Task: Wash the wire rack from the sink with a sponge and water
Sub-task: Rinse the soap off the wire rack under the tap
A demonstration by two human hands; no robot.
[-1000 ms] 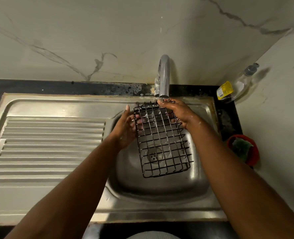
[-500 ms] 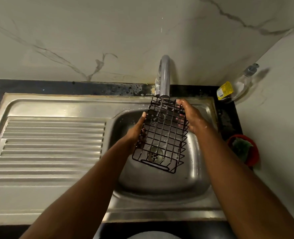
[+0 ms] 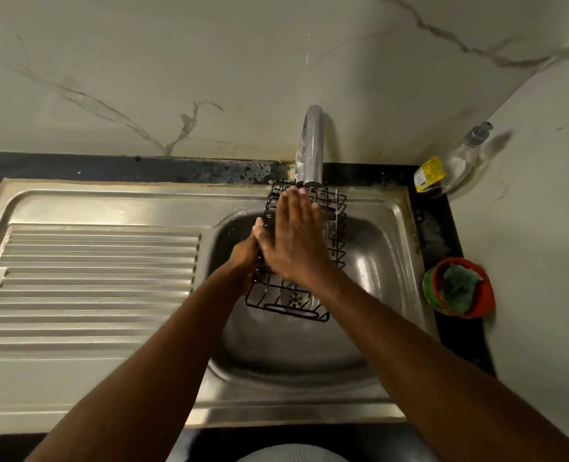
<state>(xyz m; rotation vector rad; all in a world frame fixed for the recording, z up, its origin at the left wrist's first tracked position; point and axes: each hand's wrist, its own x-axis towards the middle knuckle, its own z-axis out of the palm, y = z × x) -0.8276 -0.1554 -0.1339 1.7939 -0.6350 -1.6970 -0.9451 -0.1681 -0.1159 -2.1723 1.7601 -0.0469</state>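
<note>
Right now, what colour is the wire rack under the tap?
The wire rack is black, clearest in the head view.

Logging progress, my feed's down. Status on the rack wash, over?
Left hand grips wire rack edge; right hand flat on it. Rack over sink, under tap. Sponge idle in red bowl.

The wire rack (image 3: 333, 235) is a black rectangular grid with raised edges, held tilted on end over the sink (image 3: 381, 251) basin. The left hand (image 3: 246, 252) grips its left edge. The right hand (image 3: 293, 243) lies flat across its face, fingers straight. The green sponge (image 3: 458, 287) sits in a red bowl (image 3: 484, 295), well right of both hands.
</note>
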